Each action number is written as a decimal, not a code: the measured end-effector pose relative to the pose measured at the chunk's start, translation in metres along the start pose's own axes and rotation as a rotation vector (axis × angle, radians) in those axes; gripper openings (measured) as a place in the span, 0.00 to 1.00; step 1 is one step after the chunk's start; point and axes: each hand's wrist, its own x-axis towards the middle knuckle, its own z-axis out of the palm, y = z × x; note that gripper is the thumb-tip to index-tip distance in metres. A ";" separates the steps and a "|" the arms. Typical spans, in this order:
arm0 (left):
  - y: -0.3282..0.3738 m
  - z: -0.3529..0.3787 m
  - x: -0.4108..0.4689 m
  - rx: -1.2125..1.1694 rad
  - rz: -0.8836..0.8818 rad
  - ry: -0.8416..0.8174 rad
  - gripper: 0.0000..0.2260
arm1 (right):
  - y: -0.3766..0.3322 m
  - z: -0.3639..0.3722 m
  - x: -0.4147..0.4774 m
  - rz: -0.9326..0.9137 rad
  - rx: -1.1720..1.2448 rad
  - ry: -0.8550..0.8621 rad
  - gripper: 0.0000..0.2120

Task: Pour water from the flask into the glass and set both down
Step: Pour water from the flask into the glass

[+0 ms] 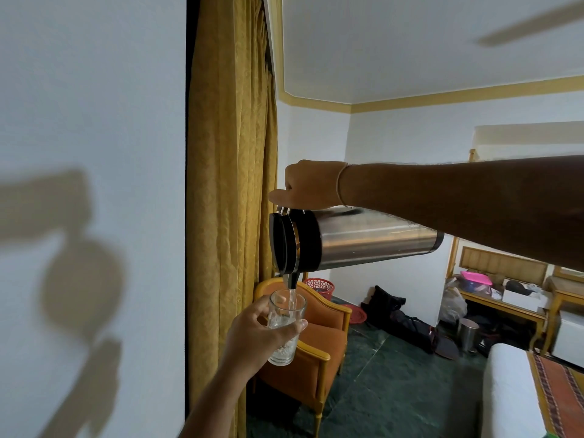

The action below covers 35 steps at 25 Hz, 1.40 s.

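My right hand (311,184) is clamped on the flask (357,238) handle, body tipped near-horizontal so the spout sits right over the glass (286,327) — thin stream going in. My left hand (259,333) wraps the glass mid-air, held upright to catch it. Brushed steel, black lid; clear ribbed tumbler (low fill so far).

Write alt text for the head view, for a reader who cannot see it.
The right hand tips a steel flask sideways, pouring water into a clear glass held below by the left hand. Behind them stand an orange armchair and a gold curtain.
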 end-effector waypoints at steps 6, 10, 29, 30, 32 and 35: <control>-0.003 0.000 -0.001 0.000 -0.002 -0.004 0.33 | -0.001 -0.003 -0.004 0.002 0.015 -0.009 0.23; 0.003 0.000 -0.005 -0.001 0.007 -0.001 0.31 | -0.005 -0.004 -0.010 -0.032 0.057 0.024 0.26; 0.005 0.009 -0.014 -0.027 0.034 -0.011 0.29 | 0.000 0.003 -0.027 -0.036 0.079 -0.011 0.26; 0.006 0.009 -0.014 -0.026 0.038 -0.008 0.28 | 0.000 0.004 -0.028 -0.035 0.084 -0.011 0.26; 0.010 0.008 -0.015 -0.026 0.061 -0.012 0.26 | 0.000 0.004 -0.028 -0.031 0.090 -0.010 0.25; 0.008 0.009 -0.015 -0.025 0.096 -0.015 0.23 | 0.000 0.004 -0.028 -0.017 0.089 -0.003 0.27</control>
